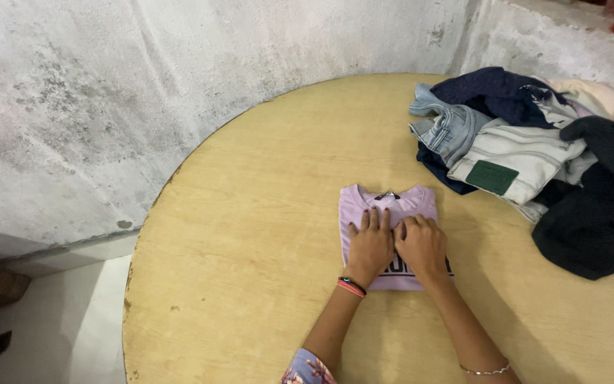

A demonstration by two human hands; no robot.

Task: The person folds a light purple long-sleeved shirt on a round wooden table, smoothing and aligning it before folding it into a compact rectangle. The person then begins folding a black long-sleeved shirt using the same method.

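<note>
Folded lilac T-shirt [391,213] lying flat near the middle of the round wooden tabletop [250,235], collar toward the wall. Left hand [371,245] and right hand [422,245] pressed palm-down on it, side by side and touching, fingers stretched flat, gripping nothing. Red and black bands on the left wrist, thin chain on the right. Well apart, at the far right edge: heap of clothes [534,156] with pale jeans, navy and black garments. Rough grey wall [108,107] behind.
</note>
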